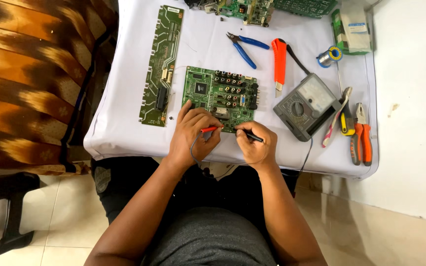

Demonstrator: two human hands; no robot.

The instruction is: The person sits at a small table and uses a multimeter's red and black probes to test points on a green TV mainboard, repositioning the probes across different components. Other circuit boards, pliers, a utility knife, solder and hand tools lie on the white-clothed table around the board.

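While both hands press probes onto the board, these are the weak points, largest thing first.

Table: the white-covered table [124, 128] carries everything; the green circuit board [220, 98] lies near its front edge, just ahead of the person's lap.
Circuit board: it lies loose on the cloth, so a hard push with a probe could likely slide it and break contact.
Multimeter: the grey analogue multimeter [305, 106] sits tilted to the right of the board; its leads run off the table edge, and a tug from either wrist could drag it.
Left hand: the left hand [193, 135] is closed round the red probe [210, 129], tip at the board's near edge.
Right hand: the right hand [256, 143] pinches the black probe [252, 137]; both tips seem close together, though the view is too small to be sure, and a slip could bridge neighbouring contacts.
Surroundings: a long narrow board [161, 64] lies left; blue pliers [242, 47], an orange utility knife [279, 61], a solder spool [329, 55] and orange-handled pliers [362, 135] lie beyond or right, none blocking the hands.
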